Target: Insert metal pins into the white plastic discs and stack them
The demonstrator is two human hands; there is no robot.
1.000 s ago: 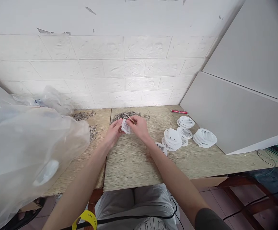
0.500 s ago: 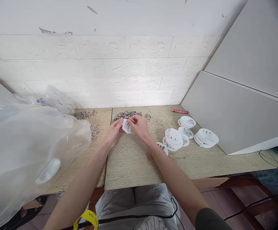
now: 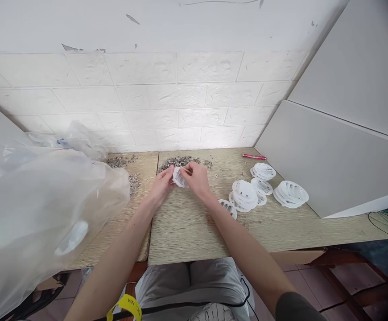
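White brick wall behind a wooden table (image 3: 187, 232). Far left, a big clear bag (image 3: 36, 209) slumped over the table edge; just right of it, small metal bits (image 3: 132, 180) scattered, more heaped by the wall (image 3: 177, 161). Mid-table, left hand (image 3: 162, 185) and right hand (image 3: 197, 178) both pinched shut on one white disc (image 3: 178, 177), held just above the top near the heap. Further right, disc stacks (image 3: 245, 196), more discs (image 3: 292, 192), a red pen (image 3: 254, 156) and a grey panel (image 3: 334, 160)
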